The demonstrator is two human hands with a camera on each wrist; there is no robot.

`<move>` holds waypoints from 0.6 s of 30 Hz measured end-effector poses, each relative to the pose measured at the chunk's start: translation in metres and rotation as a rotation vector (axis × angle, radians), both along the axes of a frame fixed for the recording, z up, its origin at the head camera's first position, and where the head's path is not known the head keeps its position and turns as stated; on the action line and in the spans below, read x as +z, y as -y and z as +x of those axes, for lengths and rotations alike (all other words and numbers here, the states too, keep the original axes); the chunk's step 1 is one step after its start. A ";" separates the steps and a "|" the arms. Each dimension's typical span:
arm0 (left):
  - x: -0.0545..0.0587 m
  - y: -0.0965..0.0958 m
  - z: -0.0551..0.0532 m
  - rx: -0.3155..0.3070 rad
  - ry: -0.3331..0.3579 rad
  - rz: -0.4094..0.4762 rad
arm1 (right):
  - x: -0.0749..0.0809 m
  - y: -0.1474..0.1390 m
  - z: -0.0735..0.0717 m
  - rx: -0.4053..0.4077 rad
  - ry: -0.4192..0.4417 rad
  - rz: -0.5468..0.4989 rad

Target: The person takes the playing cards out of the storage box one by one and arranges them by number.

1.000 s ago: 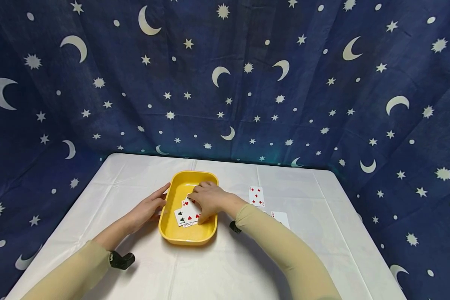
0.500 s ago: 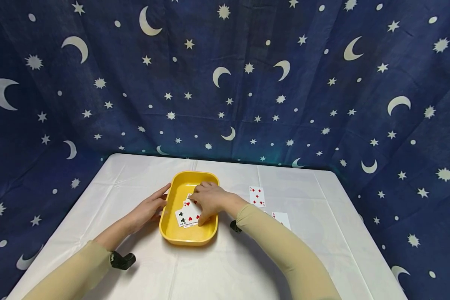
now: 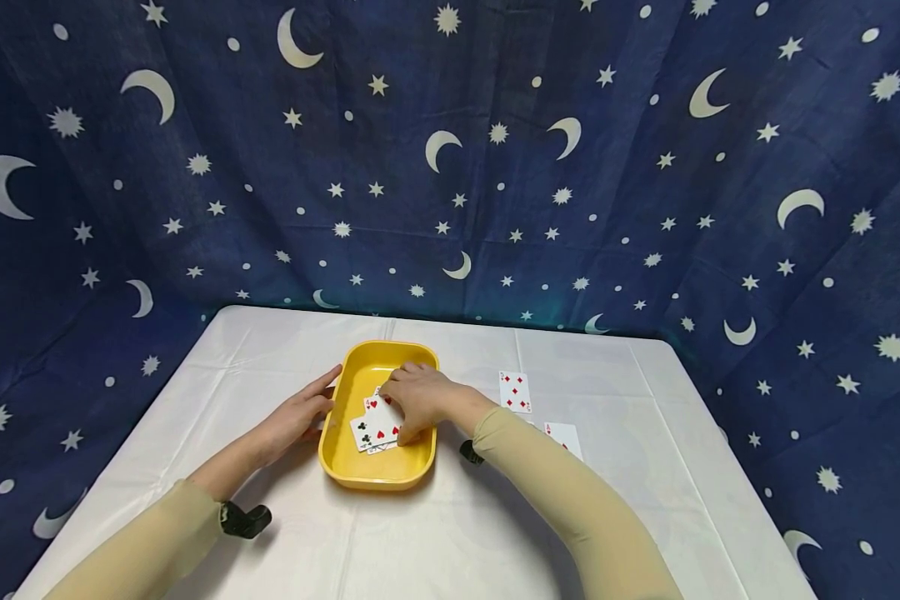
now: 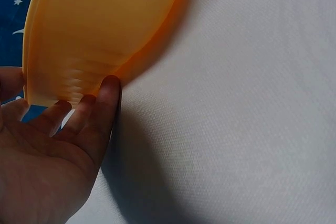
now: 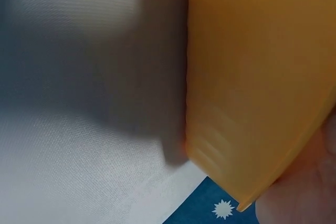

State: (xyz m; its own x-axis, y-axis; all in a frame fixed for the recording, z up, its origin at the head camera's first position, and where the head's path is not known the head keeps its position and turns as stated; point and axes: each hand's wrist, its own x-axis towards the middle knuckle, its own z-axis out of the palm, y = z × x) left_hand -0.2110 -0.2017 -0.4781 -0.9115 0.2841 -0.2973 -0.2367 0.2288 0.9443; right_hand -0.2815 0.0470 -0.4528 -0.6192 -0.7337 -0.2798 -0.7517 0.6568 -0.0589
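Note:
A yellow tray [image 3: 348, 477] stands on the table, with several overlapping playing cards inside, a hearts card [image 3: 380, 427] on top and a clubs card [image 3: 360, 434] partly under it. My right hand [image 3: 420, 398] reaches over the tray's right rim, its thumb and fingers curled about the hearts card and covering part of it. In the right wrist view, the tray's outer wall [image 5: 252, 77] hides the fingers. My left hand [image 3: 292, 423] touches the tray's left side with extended fingers. The left wrist view shows its fingertips [image 4: 109, 85] against the outer wall.
Right of the tray lie a diamonds card [image 3: 514, 392] and another red-marked card [image 3: 563, 439], with a card edge partly hidden by the right sleeve. A white cloth covers the table [image 3: 270, 567]. Behind hangs a dark blue curtain [image 3: 390, 167] with moons and stars.
The hearts card in the tray has shifted very slightly under my right hand. My left hand and the tray stay in place.

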 end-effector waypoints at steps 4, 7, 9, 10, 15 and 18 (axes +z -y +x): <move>0.000 0.000 0.000 -0.002 -0.006 0.004 | 0.002 -0.003 -0.001 -0.007 0.026 -0.045; 0.000 -0.001 0.000 -0.003 -0.006 0.003 | 0.009 -0.009 0.000 -0.015 0.036 -0.091; 0.001 -0.001 0.000 -0.002 -0.004 0.001 | 0.015 -0.014 0.001 -0.014 0.022 -0.120; 0.001 -0.002 0.000 -0.001 -0.003 -0.003 | 0.018 -0.017 0.001 -0.013 0.012 -0.130; 0.002 -0.003 0.001 0.004 0.003 -0.023 | 0.032 -0.032 0.004 -0.022 -0.036 -0.157; 0.003 -0.004 0.001 0.008 0.000 -0.031 | 0.039 -0.042 0.006 -0.044 -0.034 -0.176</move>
State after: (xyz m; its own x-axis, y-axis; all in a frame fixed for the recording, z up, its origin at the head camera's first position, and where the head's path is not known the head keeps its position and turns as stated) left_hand -0.2101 -0.1974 -0.4751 -0.9136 0.2675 -0.3062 -0.2390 0.2560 0.9367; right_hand -0.2750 0.0893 -0.4135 -0.6588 -0.7414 -0.1277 -0.7258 0.6710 -0.1514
